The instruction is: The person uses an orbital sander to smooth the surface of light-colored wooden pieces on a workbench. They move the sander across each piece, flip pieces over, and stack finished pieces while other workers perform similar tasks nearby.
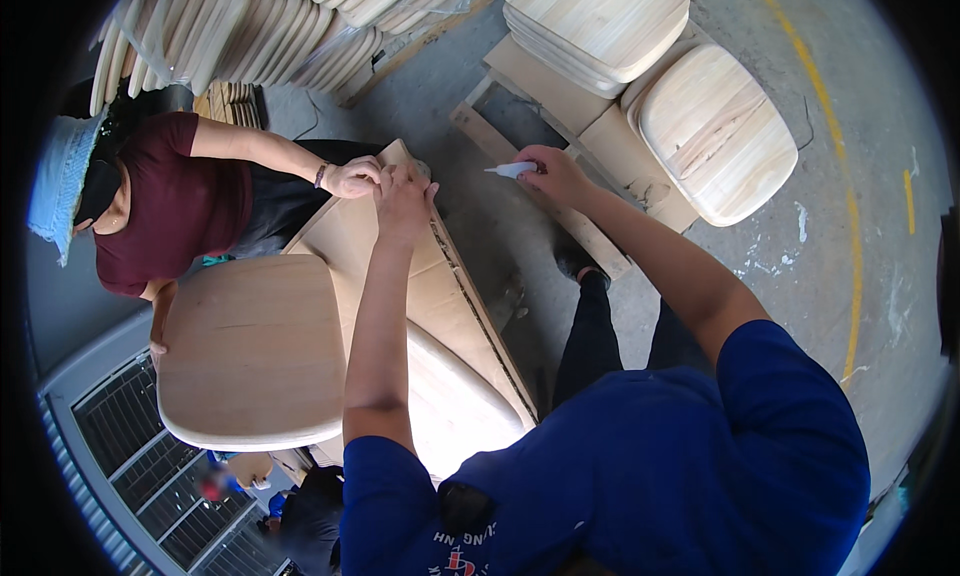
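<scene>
My right hand (552, 174) is closed around a small white squeeze bottle (514, 169) whose thin nozzle points left. My left hand (403, 204) rests at the far corner of a cardboard-covered table (440, 276), its fingers apart. A co-worker's hand (352, 179) meets my left fingers there; anything between the two hands is hidden. With the other hand the co-worker steadies a rounded wooden seat panel (255, 351) at the table's left side. Another pale wooden panel (455, 396) lies brightly lit on the table, partly behind my left arm.
Stacked wooden panels (597, 21) and a second stack (718, 131) sit on a cardboard-topped pallet (590, 238) at the far right. Many more panels (235, 36) stand wrapped at the far left. A yellow line (850, 226) runs along the concrete floor.
</scene>
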The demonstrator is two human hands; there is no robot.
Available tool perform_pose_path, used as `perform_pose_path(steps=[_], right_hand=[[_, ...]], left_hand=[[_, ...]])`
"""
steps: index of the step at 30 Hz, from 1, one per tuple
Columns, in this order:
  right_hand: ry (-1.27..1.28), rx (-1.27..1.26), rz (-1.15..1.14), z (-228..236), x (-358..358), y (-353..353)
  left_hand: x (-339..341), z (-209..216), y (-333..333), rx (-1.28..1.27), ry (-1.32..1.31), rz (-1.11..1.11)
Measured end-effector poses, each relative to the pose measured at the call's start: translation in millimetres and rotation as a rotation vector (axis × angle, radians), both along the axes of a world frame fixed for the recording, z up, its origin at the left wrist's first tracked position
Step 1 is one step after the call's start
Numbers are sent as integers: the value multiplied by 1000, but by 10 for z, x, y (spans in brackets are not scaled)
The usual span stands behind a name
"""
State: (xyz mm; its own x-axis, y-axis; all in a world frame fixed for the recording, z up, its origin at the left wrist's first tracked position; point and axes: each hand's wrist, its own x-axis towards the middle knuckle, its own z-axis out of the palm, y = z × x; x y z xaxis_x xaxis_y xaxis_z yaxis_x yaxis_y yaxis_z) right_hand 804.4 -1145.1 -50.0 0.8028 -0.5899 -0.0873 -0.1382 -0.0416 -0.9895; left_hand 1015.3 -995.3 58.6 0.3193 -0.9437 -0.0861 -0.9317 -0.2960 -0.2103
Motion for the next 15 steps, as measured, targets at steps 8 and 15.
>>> perform_pose_path(steps=[8,15], right_hand=[[-24,-25,76,97,650,43],[28,-240,52,97,1217,169]], left_hand=[[611,64,153,252,243,16],[629,-17,308,-2,331,100]])
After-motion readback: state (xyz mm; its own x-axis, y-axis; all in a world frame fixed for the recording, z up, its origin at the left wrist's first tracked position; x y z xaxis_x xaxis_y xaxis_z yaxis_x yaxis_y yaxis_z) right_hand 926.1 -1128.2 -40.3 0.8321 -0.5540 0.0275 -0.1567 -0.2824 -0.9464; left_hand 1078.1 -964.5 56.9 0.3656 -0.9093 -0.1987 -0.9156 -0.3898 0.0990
